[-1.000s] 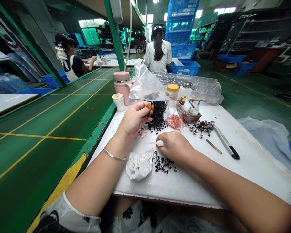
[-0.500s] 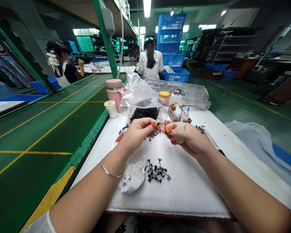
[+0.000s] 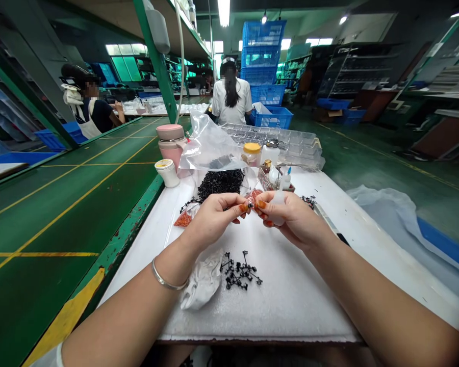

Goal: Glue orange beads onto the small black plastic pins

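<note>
White foam worktop [image 3: 298,300], both hands up at centre, fingertips meeting.

Left hand [image 3: 214,216] and right hand [image 3: 294,219]: each grip pressed together, pinching one tiny part [image 3: 251,203] between them, too small to identify; right palm also holds a small white bottle [image 3: 277,206]. Beyond the grips: clear bag [image 3: 210,145], heap of black parts [image 3: 220,182]. Left of the grips: pink flask [image 3: 169,142], white cup [image 3: 167,172]. Below them: white rag [image 3: 202,280], beside it a loose cluster of black pieces [image 3: 239,270].
</note>
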Demonstrator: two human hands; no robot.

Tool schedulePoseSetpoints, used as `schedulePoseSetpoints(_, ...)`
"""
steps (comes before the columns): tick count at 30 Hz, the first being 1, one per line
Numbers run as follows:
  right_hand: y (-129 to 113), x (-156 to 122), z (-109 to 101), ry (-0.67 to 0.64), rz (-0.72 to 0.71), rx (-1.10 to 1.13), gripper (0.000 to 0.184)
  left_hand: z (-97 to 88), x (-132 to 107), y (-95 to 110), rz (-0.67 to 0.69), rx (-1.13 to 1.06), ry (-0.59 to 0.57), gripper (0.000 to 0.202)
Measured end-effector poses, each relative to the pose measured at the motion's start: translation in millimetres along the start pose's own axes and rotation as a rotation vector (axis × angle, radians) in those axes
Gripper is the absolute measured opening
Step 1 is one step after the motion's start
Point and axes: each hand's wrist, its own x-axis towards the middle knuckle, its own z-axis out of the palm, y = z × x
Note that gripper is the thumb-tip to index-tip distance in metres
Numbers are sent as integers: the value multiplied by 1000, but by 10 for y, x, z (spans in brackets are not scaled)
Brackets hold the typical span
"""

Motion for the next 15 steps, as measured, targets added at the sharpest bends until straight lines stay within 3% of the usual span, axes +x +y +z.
schedulePoseSetpoints(15, 52, 33, -24, -15, -85, -140, 30, 5, -10, -5, 41, 274, 30, 20)
